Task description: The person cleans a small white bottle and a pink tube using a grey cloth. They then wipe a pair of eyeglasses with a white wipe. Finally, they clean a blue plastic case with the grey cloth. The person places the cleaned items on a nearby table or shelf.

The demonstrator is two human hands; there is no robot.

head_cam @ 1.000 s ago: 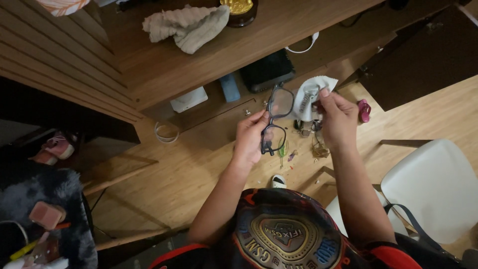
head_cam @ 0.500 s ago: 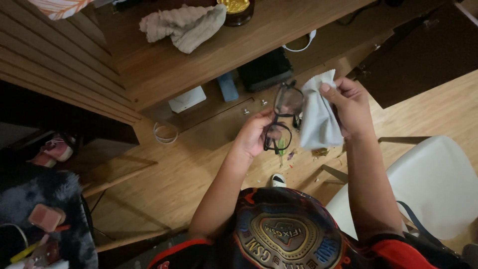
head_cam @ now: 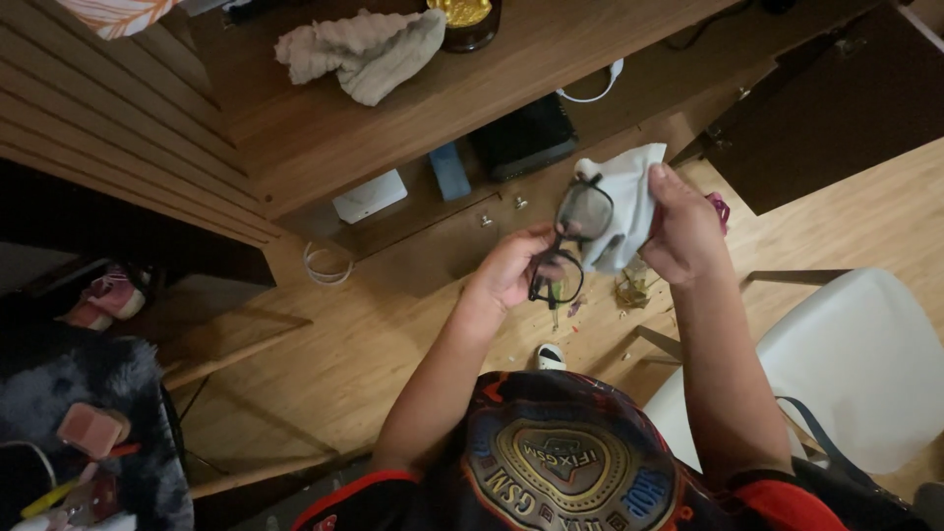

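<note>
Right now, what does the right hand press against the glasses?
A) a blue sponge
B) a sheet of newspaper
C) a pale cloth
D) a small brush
C: the right hand holds a pale cloth wrapped against one lens of the black-framed glasses, while the left hand grips the frame at its other lens.

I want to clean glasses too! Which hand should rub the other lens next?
Probably the right hand: it already holds the pale cloth against the upper lens of the black glasses. The left hand grips the frame by the lower lens, so it is busy steadying them.
</note>
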